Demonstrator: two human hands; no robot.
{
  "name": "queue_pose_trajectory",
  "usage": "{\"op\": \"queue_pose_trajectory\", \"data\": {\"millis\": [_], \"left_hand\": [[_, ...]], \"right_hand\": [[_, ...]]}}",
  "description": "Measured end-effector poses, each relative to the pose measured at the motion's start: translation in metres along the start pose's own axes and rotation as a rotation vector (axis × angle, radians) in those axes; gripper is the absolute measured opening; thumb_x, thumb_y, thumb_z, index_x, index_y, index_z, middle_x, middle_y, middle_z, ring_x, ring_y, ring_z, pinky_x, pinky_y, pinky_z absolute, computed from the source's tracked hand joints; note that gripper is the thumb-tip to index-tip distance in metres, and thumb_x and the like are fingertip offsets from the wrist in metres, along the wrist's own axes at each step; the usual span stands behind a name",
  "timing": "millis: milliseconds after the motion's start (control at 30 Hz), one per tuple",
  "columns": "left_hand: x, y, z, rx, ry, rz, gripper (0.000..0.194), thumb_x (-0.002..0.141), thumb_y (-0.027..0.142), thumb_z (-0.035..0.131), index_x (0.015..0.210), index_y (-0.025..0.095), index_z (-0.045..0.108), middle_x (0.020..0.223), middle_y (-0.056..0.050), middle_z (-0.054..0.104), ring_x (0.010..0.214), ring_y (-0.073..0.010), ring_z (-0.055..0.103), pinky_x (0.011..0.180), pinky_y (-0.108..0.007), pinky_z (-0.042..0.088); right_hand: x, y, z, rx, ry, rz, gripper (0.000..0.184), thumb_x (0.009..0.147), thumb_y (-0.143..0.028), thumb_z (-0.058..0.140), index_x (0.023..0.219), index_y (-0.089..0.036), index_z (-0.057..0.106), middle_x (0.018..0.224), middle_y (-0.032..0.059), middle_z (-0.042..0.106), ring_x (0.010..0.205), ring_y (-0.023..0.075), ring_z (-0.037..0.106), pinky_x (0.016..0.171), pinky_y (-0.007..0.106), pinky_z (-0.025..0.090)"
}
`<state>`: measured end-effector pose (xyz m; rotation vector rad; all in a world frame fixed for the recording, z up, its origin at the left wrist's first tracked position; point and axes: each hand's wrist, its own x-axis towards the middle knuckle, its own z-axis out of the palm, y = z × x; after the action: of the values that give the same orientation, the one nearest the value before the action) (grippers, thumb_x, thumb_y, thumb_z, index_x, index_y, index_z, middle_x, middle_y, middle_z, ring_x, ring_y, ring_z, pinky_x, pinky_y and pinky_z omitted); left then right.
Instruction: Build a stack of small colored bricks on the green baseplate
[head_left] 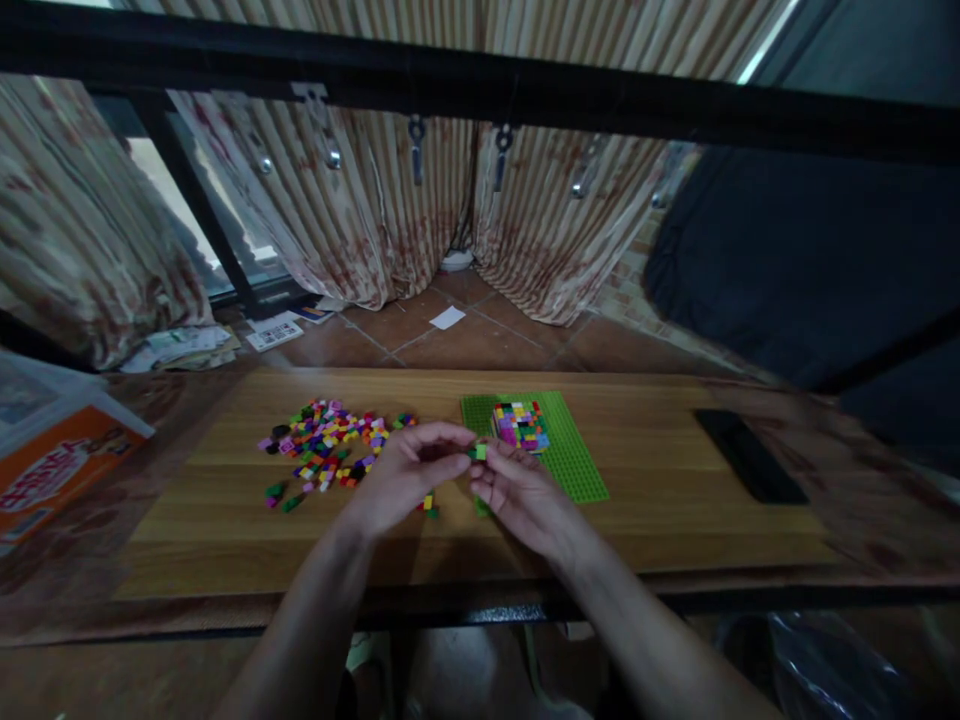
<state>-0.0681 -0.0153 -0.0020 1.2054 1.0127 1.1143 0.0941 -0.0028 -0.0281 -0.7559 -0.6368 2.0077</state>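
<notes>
Curtains (352, 220) hang beyond a wooden board (660, 480) over which the left hand (401, 475) and right hand (525, 500) pinch green bricks (481, 453).

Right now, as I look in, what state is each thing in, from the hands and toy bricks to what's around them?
Left hand: fingertips closed on small green brick
Right hand: fingertips closed on same brick
Small green brick: held above table
Loose bricks: scattered
Multicoloured brick build: assembled, on baseplate
Green studded baseplate: flat, partly covered
Black slab: lying flat
Patterned curtains: hanging in folds
</notes>
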Motion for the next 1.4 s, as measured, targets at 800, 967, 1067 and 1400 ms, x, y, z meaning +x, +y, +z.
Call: {"op": "queue_pose_trajectory", "data": {"millis": [800, 967, 1067, 1400], "left_hand": [[0.009, -0.007, 0.024, 0.213, 0.077, 0.026, 0.012, 0.068, 0.021, 0.07, 0.079, 0.016, 0.066, 0.074, -0.001, 0.066, 0.069, -0.0124, 0.06, 0.067, -0.024, 0.048], [0.013, -0.013, 0.017, 0.23, 0.158, -0.011, 0.02, 0.07, 0.025, 0.069, 0.087, 0.016, 0.069, 0.077, -0.001, 0.066, 0.07, -0.0129, 0.059, 0.067, -0.025, 0.047], [0.015, -0.017, 0.021, 0.224, 0.168, -0.017, 0.019, 0.07, 0.026, 0.068, 0.086, 0.016, 0.07, 0.078, -0.001, 0.067, 0.071, -0.0132, 0.059, 0.068, -0.025, 0.047], [0.019, -0.028, 0.03, 0.374, 0.105, 0.07, 0.016, 0.075, 0.024, 0.063, 0.088, 0.018, 0.071, 0.09, -0.004, 0.072, 0.083, -0.0169, 0.064, 0.077, -0.029, 0.049]], "right_hand": [[-0.018, -0.057, -0.033, -0.691, 0.157, -0.512, 0.014, 0.07, -0.036, 0.077, 0.075, -0.023, 0.074, 0.057, -0.0029, 0.065, 0.052, 0.0103, 0.056, 0.055, 0.026, 0.048], [-0.018, -0.074, -0.05, -0.534, 0.261, -0.527, 0.025, 0.065, -0.038, 0.081, 0.084, -0.023, 0.073, 0.069, -0.0014, 0.069, 0.061, 0.012, 0.064, 0.065, 0.03, 0.056], [-0.016, -0.071, -0.054, -0.604, 0.242, -0.503, 0.028, 0.065, -0.041, 0.08, 0.084, -0.022, 0.072, 0.072, -0.0005, 0.069, 0.067, 0.0149, 0.067, 0.066, 0.031, 0.058], [-0.016, -0.056, -0.058, -1.337, 0.224, -0.727, 0.014, 0.087, -0.03, 0.059, 0.094, -0.026, 0.07, 0.09, 0.0024, 0.071, 0.086, 0.019, 0.064, 0.08, 0.036, 0.05]]}}
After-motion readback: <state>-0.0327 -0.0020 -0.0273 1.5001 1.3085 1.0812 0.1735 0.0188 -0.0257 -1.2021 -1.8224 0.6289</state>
